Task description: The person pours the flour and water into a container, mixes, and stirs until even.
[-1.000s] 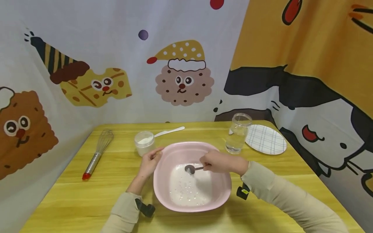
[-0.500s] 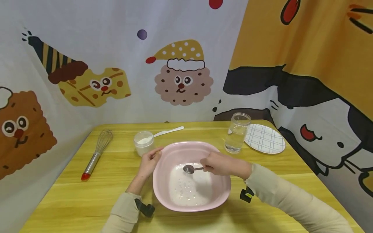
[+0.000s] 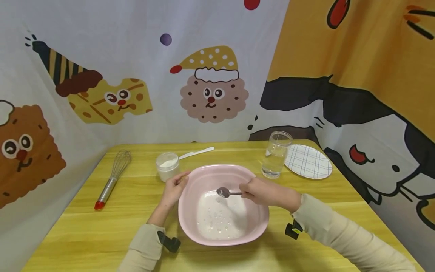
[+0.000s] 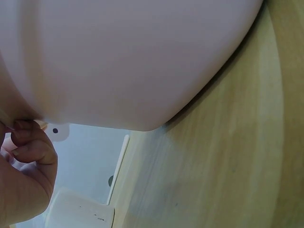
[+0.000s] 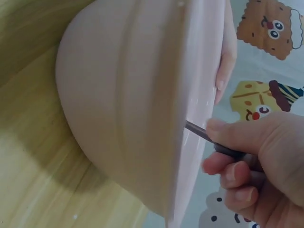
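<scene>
A pink basin [image 3: 190, 226] stands in the middle of the table, with white, bubbly liquid [image 3: 221, 223] in its bottom. At its upper left rim, my left hand [image 3: 174, 192] grips the edge between thumb and fingers; the left wrist view shows those fingers [image 4: 35, 147] curled at the rim. My right hand [image 3: 266, 192] reaches over the right side and pinches the handle of a dark metal spoon [image 3: 223, 192], its bowl above the liquid. In the right wrist view the spoon's handle [image 5: 198, 130] runs behind the basin's rim, so its bowl is hidden there.
A jar of white powder [image 3: 168, 168] sits by my left hand, with a white plastic knife [image 3: 197, 152] behind it. A whisk [image 3: 113, 179] lies at the left. Behind the basin's right side are a glass jar of water [image 3: 274, 158] and a checked plate [image 3: 308, 161].
My right hand and the spoon shift slightly left, then back to the right; the spoon's bowl is now a little higher over the liquid. My left hand stays on the rim.
</scene>
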Action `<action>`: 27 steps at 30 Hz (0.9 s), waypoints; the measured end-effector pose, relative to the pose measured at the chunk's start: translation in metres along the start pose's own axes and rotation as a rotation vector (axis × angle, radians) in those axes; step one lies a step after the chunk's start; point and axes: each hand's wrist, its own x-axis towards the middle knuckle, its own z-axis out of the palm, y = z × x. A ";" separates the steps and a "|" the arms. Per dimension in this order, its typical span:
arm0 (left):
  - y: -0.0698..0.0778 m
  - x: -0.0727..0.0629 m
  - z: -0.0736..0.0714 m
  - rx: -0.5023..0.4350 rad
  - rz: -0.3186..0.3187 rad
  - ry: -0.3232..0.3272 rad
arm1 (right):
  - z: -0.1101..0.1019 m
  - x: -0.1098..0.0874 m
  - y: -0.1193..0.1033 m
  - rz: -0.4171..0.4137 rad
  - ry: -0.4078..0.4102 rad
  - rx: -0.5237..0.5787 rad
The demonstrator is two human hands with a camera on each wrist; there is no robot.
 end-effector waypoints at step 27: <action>0.002 0.002 0.002 0.021 -0.096 0.007 | 0.006 -0.013 0.008 0.086 0.058 0.212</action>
